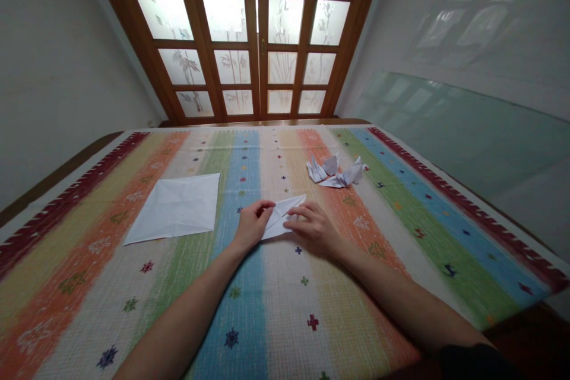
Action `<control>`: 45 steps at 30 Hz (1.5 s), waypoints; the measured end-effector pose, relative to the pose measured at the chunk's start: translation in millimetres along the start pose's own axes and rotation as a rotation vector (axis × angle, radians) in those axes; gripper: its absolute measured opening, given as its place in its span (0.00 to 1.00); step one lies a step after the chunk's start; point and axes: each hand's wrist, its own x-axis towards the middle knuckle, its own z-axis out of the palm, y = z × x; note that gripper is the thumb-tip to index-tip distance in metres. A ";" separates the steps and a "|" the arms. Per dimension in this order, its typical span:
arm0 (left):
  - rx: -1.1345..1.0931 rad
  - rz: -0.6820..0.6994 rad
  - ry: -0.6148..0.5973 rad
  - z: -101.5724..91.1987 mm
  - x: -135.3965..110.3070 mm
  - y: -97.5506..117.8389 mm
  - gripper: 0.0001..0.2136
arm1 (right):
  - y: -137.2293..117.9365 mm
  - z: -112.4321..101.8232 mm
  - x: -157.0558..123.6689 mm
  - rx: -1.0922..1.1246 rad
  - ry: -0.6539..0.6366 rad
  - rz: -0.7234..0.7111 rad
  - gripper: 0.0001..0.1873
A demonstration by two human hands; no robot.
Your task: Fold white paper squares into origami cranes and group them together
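Observation:
A partly folded sheet of white paper (276, 221) lies in front of me, narrowing to a point at its upper right, with crease lines across it. My left hand (255, 221) pinches its left side between thumb and fingers. On the right side, the curled fingers of my right hand (314, 225) close on the same paper; the thumb is partly hidden. Farther back to the right stand several folded white paper cranes (341, 177) close together. A flat square sheet of white paper (178, 208) with faint creases rests to the left of my hands.
A striped, patterned tablecloth (285, 320) covers the table, whose wooden edge (66, 173) shows at the left. Beyond the far side are wooden doors with frosted panes (256, 65). A pale glass panel (472, 130) leans along the right wall.

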 end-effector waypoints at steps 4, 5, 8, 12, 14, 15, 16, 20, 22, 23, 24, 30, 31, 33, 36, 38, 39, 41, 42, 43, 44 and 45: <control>0.255 0.232 -0.063 -6.7 -3.6 7.0 0.10 | -3.5 -1.5 3.1 -0.148 -0.297 -0.001 0.09; 0.308 0.283 -0.059 -8.2 -4.0 7.8 0.11 | -3.9 -0.8 3.7 -0.161 -0.339 0.018 0.10; 0.446 0.370 -0.140 -12.0 -4.9 8.3 0.11 | -3.9 1.9 4.2 -0.136 -0.358 0.086 0.10; 0.536 0.405 -0.353 -14.1 -7.2 8.5 0.10 | -4.8 3.5 4.0 -0.065 -0.333 0.157 0.10; 0.577 0.407 -0.395 -14.0 -7.8 8.9 0.05 | -6.2 3.4 4.9 -0.064 -0.328 0.188 0.12; 0.600 0.404 -0.404 -13.9 -7.6 8.9 0.03 | -7.0 3.4 5.7 -0.073 -0.330 0.199 0.12; 0.620 0.399 -0.407 -13.8 -7.1 8.5 0.03 | -7.9 3.5 6.6 -0.083 -0.333 0.207 0.13; 0.635 0.361 -0.382 -14.3 -3.5 4.5 0.05 | -10.6 5.5 9.6 -0.081 -0.317 0.297 0.13; 0.616 0.336 -0.360 -14.7 -1.9 2.7 0.06 | -11.3 6.5 10.3 -0.039 -0.293 0.372 0.12; 0.609 0.322 -0.347 -14.7 -1.4 2.2 0.06 | -11.5 6.8 10.6 -0.011 -0.282 0.409 0.12; 0.604 0.306 -0.334 -14.6 -1.1 2.1 0.06 | -11.6 6.9 11.1 0.017 -0.274 0.442 0.11; 0.612 0.227 -0.280 -12.2 -0.5 5.5 0.07 | -11.1 7.3 15.2 0.094 -0.278 0.595 0.11; 0.607 0.213 -0.270 -11.8 -0.5 6.1 0.07 | -11.0 7.8 15.6 0.100 -0.274 0.612 0.11; 0.596 0.188 -0.244 -11.0 -0.5 7.0 0.08 | -10.7 9.4 15.5 0.108 -0.259 0.639 0.10; 0.624 0.167 -0.206 -9.6 -0.9 8.1 0.09 | -10.1 11.2 14.3 0.095 -0.235 0.661 0.10; 0.671 0.158 -0.191 -8.5 -1.1 9.1 0.09 | -9.2 11.0 13.6 0.058 -0.231 0.668 0.10; 0.696 0.152 -0.188 -8.0 -1.2 9.6 0.09 | -8.6 10.4 13.3 0.038 -0.234 0.670 0.10; 0.736 0.136 -0.179 -7.3 -1.2 10.7 0.08 | -7.1 8.6 13.0 0.017 -0.249 0.677 0.10; 0.748 0.126 -0.173 -7.2 -1.1 11.3 0.08 | -6.3 7.6 13.0 0.017 -0.258 0.678 0.10; 0.757 0.116 -0.170 -7.5 -0.8 11.8 0.09 | -5.6 6.6 13.0 0.021 -0.268 0.675 0.10; 0.765 0.106 -0.167 -7.9 -0.4 12.3 0.09 | -4.9 5.7 12.9 0.026 -0.277 0.671 0.11; 0.773 0.098 -0.166 -8.7 0.1 12.6 0.09 | -4.3 5.1 12.8 0.032 -0.284 0.669 0.10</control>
